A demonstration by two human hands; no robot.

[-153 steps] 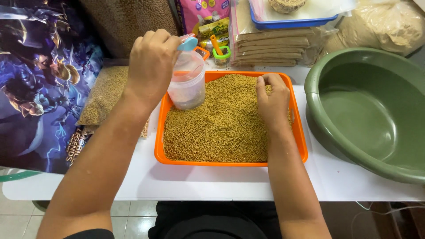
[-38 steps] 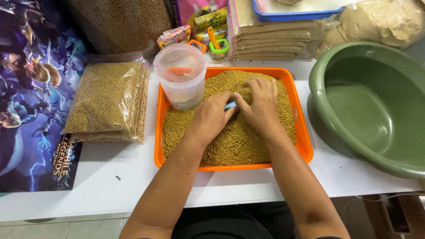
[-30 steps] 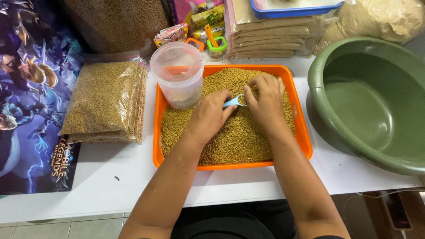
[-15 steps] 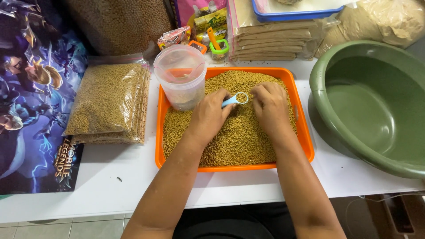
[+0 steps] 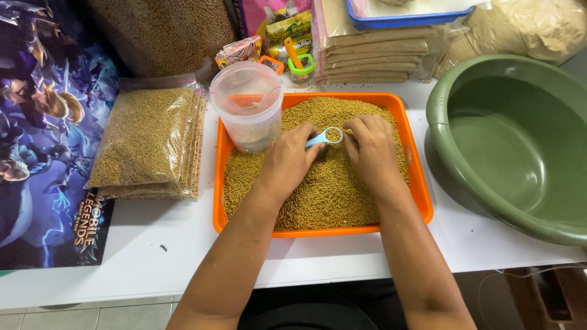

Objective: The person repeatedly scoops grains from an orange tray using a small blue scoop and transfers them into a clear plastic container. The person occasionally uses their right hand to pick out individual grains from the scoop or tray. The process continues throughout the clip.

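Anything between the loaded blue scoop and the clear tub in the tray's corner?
Nothing visible. The left hand holds the small blue scoop over the grain, the right hand touching its bowl. The clear tub stands at the orange tray's far-left corner, mouth open, only loose grain between them.

A white table (image 5: 183, 244) is seen under even light; pale floor tiles (image 5: 73, 315) are glimpsed beneath its near edge at left.
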